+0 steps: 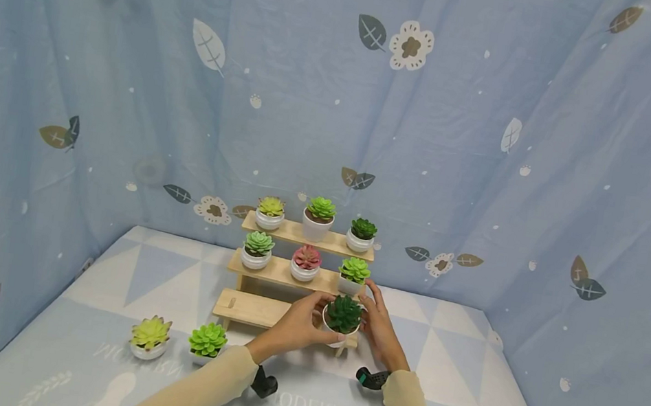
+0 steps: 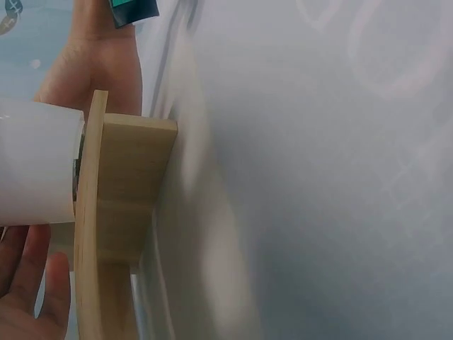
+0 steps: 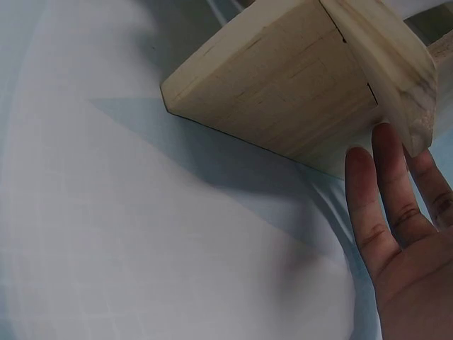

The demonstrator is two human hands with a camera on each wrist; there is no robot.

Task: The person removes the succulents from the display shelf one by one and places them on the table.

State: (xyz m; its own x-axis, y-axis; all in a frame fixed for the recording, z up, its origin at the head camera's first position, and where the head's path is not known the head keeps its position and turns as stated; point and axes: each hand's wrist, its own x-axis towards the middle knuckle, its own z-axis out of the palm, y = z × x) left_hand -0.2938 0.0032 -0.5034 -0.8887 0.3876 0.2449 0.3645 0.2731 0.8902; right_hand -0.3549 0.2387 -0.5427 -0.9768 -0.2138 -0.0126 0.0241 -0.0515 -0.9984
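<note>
Over the right end of the lowest step of a wooden stand (image 1: pixel 254 309), my left hand (image 1: pixel 297 324) grips a white pot (image 2: pixel 39 166) holding a dark green artificial succulent (image 1: pixel 343 314). In the left wrist view the pot's base is at or against the board; the exact contact is hard to make out. My right hand (image 1: pixel 380 330) is at the stand's right end, beside the same pot. Its fingers (image 3: pixel 362 191) look nearly straight in the right wrist view, close to the board's end; its thumb is hidden.
Three potted succulents line the top step, among them a tall-potted green one (image 1: pixel 317 219). Three more, including a red one (image 1: pixel 306 261), occupy the middle step. On the tablecloth at left stand a yellow-green succulent (image 1: pixel 150 336) and a bright green one (image 1: pixel 207 340). A patterned curtain (image 1: pixel 328 92) hangs behind.
</note>
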